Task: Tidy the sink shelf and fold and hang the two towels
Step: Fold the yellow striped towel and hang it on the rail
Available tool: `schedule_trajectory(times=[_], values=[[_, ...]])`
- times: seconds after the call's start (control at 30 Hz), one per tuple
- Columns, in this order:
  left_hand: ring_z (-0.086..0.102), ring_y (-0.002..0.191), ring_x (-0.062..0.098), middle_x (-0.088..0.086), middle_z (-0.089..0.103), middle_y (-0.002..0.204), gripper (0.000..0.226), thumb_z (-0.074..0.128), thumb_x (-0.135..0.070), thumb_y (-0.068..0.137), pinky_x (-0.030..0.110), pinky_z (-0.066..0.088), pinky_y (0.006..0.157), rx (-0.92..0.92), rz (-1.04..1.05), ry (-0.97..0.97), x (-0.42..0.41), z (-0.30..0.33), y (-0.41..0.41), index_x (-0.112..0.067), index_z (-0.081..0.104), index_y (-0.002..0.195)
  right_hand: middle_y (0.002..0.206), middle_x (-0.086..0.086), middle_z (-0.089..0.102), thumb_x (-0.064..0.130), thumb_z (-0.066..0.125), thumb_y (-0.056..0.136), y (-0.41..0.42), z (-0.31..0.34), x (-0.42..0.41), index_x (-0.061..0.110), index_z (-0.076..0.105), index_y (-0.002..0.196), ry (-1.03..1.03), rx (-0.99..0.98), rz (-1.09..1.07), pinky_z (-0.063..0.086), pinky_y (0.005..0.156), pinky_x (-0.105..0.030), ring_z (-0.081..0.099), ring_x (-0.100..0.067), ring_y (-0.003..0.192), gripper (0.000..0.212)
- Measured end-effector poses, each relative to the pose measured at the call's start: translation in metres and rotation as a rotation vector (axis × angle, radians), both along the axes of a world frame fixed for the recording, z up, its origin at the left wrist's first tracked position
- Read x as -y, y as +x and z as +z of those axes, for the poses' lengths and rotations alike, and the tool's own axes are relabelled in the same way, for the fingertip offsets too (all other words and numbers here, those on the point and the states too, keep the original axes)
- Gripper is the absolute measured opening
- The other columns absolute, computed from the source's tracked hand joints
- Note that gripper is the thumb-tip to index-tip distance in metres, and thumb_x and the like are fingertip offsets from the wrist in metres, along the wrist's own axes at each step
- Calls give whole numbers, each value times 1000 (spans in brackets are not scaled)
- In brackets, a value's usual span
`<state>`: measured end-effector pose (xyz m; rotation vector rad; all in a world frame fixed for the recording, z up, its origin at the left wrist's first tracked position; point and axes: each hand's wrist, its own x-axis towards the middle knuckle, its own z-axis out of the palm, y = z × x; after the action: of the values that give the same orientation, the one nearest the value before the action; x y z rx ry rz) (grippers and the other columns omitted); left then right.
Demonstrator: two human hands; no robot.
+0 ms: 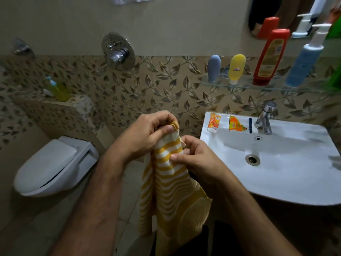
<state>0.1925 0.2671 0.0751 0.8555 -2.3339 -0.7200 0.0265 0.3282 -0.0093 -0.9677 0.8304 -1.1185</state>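
Here, towel (171, 183): held hanging before the sink (287, 174)
Left hand (147, 133): top edge pinched
Right hand (193, 156): striped fold pinched

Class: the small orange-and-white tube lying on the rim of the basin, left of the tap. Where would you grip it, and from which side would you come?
Grip the orange-and-white tube across its middle, coming from above. It lies flat on the sink rim, cap toward the person, so only its long sides offer fingers a pinch. Its left side nears the rim's edge; a downward approach avoids nudging it off.

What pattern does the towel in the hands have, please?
Yellow and white stripes on the towel, clearest in the head view.
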Motion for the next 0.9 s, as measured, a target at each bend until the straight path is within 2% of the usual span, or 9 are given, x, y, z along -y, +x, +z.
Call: schedule_trajectory(times=[0.1,0.17,0.27,0.37,0.47,0.6,0.7,0.77,0.9], values=[[61,83,4,-13,65,86,9,54,-22,92,17,47,72,-31,65,-91,2,3,0,-25,63,95,89,-33,69,10,80,77,8,3,-3,2,55,102,-104,-53,-223,57,74,-48,68,-48,89,37],[61,83,3,-14,64,87,10,53,-22,93,15,46,72,-46,105,-118,3,2,-1,-25,62,96,87,-31,69,11,78,80,13,2,-5,10,57,101,-172,-108,-270,59,68,-38,71,-41,86,30],[61,84,5,-12,64,87,10,53,-22,95,15,47,71,-65,144,-138,4,1,-2,-22,63,98,91,-22,73,15,78,81,19,-4,-6,14,59,108,-182,-157,-186,60,81,-47,72,-35,90,33],[60,83,6,-11,64,87,11,54,-20,96,14,47,70,-66,175,-151,6,2,0,-18,64,100,98,-12,75,24,72,87,22,-17,-5,14,65,111,-156,-254,-188,59,85,-49,73,-28,94,27],[60,83,6,-9,64,87,10,54,-17,97,17,48,70,-77,212,-159,9,3,2,-18,64,99,103,0,76,26,66,92,21,-26,-4,18,69,109,-168,-361,-199,59,86,-43,72,-15,96,20],[59,81,4,-10,63,86,10,53,-15,98,15,47,68,-102,269,-191,13,-1,2,-18,63,99,95,5,76,26,57,97,17,-25,-2,24,72,98,-167,-405,-243,59,82,-32,72,-9,91,16],[60,82,4,-6,65,86,10,53,-14,98,14,47,68,-153,344,-203,19,-5,2,-16,63,99,88,4,75,33,54,98,12,-26,-1,22,73,92,-142,-478,-215,59,79,-33,71,-11,86,23],[58,82,-1,-6,64,86,10,53,-13,98,9,44,67,-201,386,-190,23,-8,4,-14,63,99,86,-2,74,36,55,97,5,-30,-2,18,73,89,-102,-504,-200,59,79,-40,71,-19,85,27],[58,84,-4,-12,63,90,10,53,-14,98,10,46,74,-313,410,-134,31,-19,7,-16,62,100,84,-9,74,30,62,94,-11,-36,-6,18,75,81,43,-402,-200,57,79,-46,71,-26,82,22]])
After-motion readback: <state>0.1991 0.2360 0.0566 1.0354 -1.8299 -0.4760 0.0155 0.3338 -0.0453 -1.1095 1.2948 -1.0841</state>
